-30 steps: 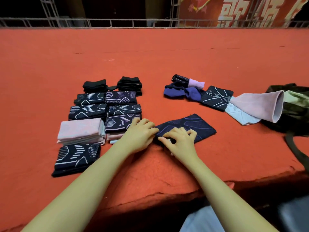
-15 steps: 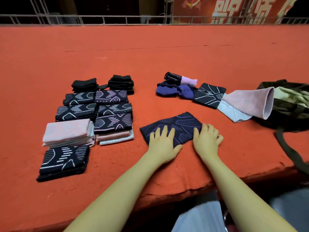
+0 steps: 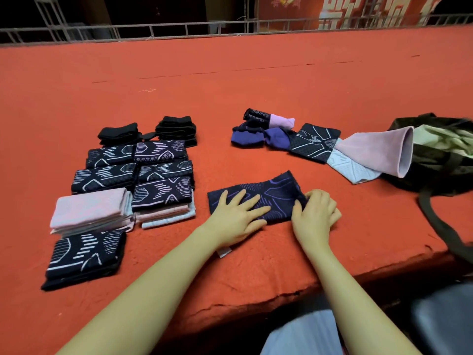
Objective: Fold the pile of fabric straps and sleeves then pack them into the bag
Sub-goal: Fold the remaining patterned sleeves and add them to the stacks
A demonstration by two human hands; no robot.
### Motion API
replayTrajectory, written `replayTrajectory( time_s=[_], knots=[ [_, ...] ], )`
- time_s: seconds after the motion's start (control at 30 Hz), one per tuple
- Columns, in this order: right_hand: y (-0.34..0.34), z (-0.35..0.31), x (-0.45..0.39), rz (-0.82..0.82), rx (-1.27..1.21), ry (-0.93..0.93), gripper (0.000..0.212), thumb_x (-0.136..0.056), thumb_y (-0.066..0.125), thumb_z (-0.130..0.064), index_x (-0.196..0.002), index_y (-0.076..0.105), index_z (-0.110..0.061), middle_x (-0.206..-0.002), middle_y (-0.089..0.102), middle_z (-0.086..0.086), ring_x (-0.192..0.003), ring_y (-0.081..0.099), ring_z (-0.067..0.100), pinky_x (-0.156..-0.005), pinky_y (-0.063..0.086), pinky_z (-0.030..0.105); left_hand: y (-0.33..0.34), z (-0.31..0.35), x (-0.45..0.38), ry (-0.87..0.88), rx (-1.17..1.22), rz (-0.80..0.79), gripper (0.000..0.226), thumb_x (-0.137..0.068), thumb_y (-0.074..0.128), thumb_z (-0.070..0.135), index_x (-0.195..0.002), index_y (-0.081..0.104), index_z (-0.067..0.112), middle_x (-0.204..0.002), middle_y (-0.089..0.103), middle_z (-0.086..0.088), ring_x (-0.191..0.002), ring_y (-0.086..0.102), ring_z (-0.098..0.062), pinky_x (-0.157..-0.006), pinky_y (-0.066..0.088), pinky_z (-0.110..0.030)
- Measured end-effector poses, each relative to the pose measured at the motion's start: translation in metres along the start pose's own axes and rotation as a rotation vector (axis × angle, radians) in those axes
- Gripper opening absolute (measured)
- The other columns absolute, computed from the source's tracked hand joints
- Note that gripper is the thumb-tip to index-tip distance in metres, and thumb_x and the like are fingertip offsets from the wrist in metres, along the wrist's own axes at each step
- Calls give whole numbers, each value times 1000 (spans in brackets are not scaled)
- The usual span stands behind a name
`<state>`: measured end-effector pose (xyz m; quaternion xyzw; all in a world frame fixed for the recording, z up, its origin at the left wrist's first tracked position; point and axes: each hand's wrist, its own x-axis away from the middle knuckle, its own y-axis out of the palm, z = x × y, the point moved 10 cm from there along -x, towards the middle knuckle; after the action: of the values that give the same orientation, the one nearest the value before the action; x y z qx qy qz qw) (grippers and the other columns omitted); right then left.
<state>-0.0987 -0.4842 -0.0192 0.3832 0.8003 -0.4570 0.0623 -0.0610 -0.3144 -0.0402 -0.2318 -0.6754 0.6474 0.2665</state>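
A dark navy sleeve with purple line pattern (image 3: 279, 193) lies flat near the front edge of the red surface. My left hand (image 3: 236, 216) presses flat on its left part, fingers spread. My right hand (image 3: 316, 213) has its fingers curled at the sleeve's right end, pinching the edge. Folded sleeves (image 3: 143, 180) sit in neat stacks to the left. Unfolded pieces (image 3: 307, 142) lie in a loose row at the back right, leading to an olive bag (image 3: 442, 160) with its mouth open.
The red felt surface (image 3: 230, 80) runs far back to a metal railing (image 3: 179, 29). Its front edge (image 3: 256, 306) drops off just below my forearms. The bag's dark strap (image 3: 440, 226) trails over that edge at the right.
My left hand slid onto the sleeve and spread flat. My right hand went from lying flat at the sleeve's right end to curling its fingers around that edge.
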Motion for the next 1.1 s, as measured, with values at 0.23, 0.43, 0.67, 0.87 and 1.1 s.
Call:
replayTrajectory(
  time_s=[0.23,0.43,0.67,0.87,1.1],
  knots=[
    [-1,-13,1,-10,-205,-137,20,-82,50,-18,-99,56,-11,-109,61,3,-108,52,27,-81,17,29,12,-4,-1,-228,311,25,51,-101,20,50,-150,20,36,-160,3,10,-147,-6,-15,-117,-5,-48],
    [11,-53,18,-183,-237,-485,20,-82,54,-15,-96,45,-27,-125,60,2,-125,47,15,-86,16,22,10,-21,-6,-240,300,-28,55,-98,27,55,-150,19,38,-160,1,9,-147,-4,-16,-118,-4,-45],
    [37,-81,33,-409,-151,-692,38,-84,49,-23,-117,57,-8,-106,58,-7,-117,53,18,-98,17,24,-10,-51,20,-383,4,131,51,-100,30,43,-144,33,16,-158,17,-8,-143,14,-27,-111,12,-40],
    [40,-85,42,-525,-161,-669,36,-90,29,-54,-91,47,-22,-106,62,-11,-116,50,2,-101,11,24,-15,-59,19,-356,-95,153,46,-100,31,41,-136,40,13,-147,35,-8,-139,23,-27,-109,15,-43],
    [60,-87,30,-554,114,-640,67,-85,14,-50,-141,41,-26,-143,44,-9,-129,36,17,-100,11,32,-19,-71,1,-357,-153,145,45,-99,34,25,-142,31,12,-138,46,-9,-132,33,-31,-108,17,-42]
  ],
)
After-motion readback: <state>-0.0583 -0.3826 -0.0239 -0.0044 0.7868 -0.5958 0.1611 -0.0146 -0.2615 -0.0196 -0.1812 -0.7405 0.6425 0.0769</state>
